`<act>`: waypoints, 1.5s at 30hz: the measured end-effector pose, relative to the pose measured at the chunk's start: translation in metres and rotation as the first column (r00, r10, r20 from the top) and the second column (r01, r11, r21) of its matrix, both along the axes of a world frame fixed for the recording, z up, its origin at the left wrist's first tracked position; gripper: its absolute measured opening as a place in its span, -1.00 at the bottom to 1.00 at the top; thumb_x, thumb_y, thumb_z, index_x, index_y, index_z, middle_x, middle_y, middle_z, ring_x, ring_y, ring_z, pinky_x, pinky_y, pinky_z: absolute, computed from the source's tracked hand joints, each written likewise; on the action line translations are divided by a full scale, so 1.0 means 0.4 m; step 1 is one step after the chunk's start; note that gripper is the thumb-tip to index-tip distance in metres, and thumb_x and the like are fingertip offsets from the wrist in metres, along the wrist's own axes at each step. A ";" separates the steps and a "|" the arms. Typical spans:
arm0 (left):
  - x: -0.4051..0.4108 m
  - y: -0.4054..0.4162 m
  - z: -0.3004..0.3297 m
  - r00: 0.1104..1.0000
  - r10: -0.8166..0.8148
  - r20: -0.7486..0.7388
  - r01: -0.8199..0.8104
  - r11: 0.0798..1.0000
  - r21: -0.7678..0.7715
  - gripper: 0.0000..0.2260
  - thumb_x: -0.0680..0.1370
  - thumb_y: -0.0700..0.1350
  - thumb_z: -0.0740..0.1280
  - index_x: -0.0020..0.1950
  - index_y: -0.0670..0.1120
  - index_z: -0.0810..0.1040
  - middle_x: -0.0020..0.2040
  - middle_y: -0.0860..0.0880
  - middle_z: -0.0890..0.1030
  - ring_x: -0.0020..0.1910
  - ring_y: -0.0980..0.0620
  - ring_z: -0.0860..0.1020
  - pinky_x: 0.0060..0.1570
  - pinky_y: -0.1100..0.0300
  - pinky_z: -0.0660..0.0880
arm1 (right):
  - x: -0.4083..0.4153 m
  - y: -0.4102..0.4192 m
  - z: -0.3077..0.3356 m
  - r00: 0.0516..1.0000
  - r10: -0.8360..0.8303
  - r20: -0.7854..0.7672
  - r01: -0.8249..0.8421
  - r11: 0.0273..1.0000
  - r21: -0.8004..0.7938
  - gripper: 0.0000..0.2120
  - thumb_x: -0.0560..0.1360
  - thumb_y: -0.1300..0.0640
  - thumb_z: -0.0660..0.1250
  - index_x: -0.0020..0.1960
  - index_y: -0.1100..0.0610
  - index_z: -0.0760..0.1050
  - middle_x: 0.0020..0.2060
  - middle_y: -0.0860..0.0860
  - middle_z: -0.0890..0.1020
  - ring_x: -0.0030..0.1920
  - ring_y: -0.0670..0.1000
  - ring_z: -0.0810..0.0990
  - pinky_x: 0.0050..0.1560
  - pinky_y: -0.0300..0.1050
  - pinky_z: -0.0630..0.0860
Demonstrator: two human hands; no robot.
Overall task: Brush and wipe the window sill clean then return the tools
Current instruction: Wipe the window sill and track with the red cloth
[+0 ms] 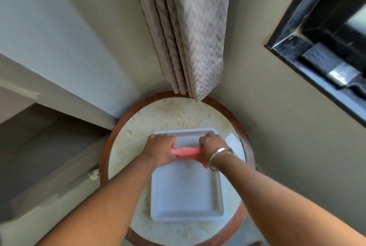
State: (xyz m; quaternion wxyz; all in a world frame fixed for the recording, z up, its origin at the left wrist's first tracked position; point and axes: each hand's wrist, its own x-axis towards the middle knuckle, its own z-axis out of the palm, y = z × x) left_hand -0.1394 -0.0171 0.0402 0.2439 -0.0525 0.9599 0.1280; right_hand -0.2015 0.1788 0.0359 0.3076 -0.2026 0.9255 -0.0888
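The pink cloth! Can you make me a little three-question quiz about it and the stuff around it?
1. True or false: only the right hand grips the twisted pink cloth.
2. What lies under the cloth?
A. a green bucket
B. a shallow white square plastic tray
C. a wooden bowl
3. Fill in: the tray sits on a round pale stone table with a ____ rim.

Key
1. False: the left hand grips the other end, and the cloth is stretched between both fists.
2. B.
3. Brown wooden. The grey patterned curtain hangs down to its far edge.
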 end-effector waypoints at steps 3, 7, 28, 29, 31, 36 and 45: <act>0.006 -0.004 0.128 0.965 0.239 0.113 -0.264 0.877 0.402 -0.77 0.27 0.03 0.45 -0.15 0.04 0.52 -0.21 0.11 0.60 -0.19 0.04 0.57 -0.22 0.16 0.47 | 0.029 0.101 0.109 0.877 -0.388 0.284 0.463 0.842 -0.278 -0.77 0.39 0.11 0.43 -0.22 0.06 0.35 -0.34 0.00 0.61 -0.30 0.02 0.55 -0.26 -0.12 0.47; -0.016 0.055 0.248 0.837 0.483 0.256 -0.492 0.461 0.738 -0.75 0.41 -0.18 0.59 0.01 -0.05 0.61 -0.14 -0.02 0.66 -0.20 0.04 0.61 -0.28 0.24 0.53 | 0.086 0.239 0.234 0.388 -0.507 0.769 0.920 0.165 -0.355 -0.86 0.49 0.29 0.38 -0.04 0.10 0.48 -0.17 0.10 0.60 -0.24 0.03 0.61 -0.19 -0.01 0.62; 0.005 1.203 0.460 0.793 -0.310 0.524 -0.442 0.299 0.846 -0.84 0.57 -0.23 0.42 0.15 -0.18 0.61 -0.06 -0.11 0.71 -0.24 0.00 0.67 -0.30 0.10 0.62 | 0.529 1.143 0.629 -0.408 -0.885 -0.226 0.826 -0.253 -0.503 -0.83 0.35 0.13 0.38 -0.11 0.15 0.67 -0.32 0.15 0.67 -0.28 0.18 0.58 -0.25 -0.12 0.44; 0.029 1.248 0.457 0.771 -0.337 0.540 -0.455 0.302 0.838 -0.86 0.58 -0.23 0.41 0.13 -0.17 0.61 -0.06 -0.12 0.71 -0.23 -0.01 0.67 -0.28 0.09 0.63 | 0.535 1.170 0.642 -0.433 -0.847 -0.308 0.836 -0.250 -0.489 -0.80 0.34 0.13 0.33 -0.11 0.14 0.66 -0.33 0.17 0.66 -0.28 0.22 0.56 -0.28 -0.11 0.42; 0.075 1.316 0.449 0.741 -0.350 0.574 -0.495 0.294 0.818 -0.89 0.59 -0.23 0.40 0.11 -0.16 0.61 -0.05 -0.14 0.71 -0.22 -0.02 0.67 -0.22 0.05 0.64 | 0.530 1.216 0.658 -0.476 -0.793 -0.381 0.828 -0.257 -0.498 -0.77 0.34 0.17 0.28 -0.07 0.13 0.65 -0.23 0.20 0.68 -0.20 0.29 0.59 -0.24 -0.04 0.48; 0.135 1.398 0.420 0.680 -0.294 0.672 -0.622 0.254 0.740 -0.81 0.61 -0.25 0.36 0.20 -0.29 0.55 0.06 -0.30 0.69 -0.04 -0.18 0.68 -0.05 -0.11 0.65 | 0.453 1.232 0.611 -0.374 -0.882 -0.287 0.857 -0.211 -0.470 -0.46 0.51 0.06 0.28 0.45 0.18 0.30 0.21 0.32 0.57 0.17 0.32 0.55 0.12 0.09 0.49; 0.013 1.179 0.396 0.974 -0.066 0.217 -0.133 0.608 0.782 -0.84 0.58 0.01 0.41 -0.05 -0.08 0.60 -0.12 -0.13 0.69 -0.18 -0.02 0.66 -0.20 0.05 0.61 | 0.393 1.161 0.492 -0.218 -0.839 -0.498 0.947 -0.058 -0.316 -0.22 0.46 -0.14 0.18 0.45 0.40 0.18 0.40 0.39 0.31 0.43 0.34 0.23 0.48 0.15 0.13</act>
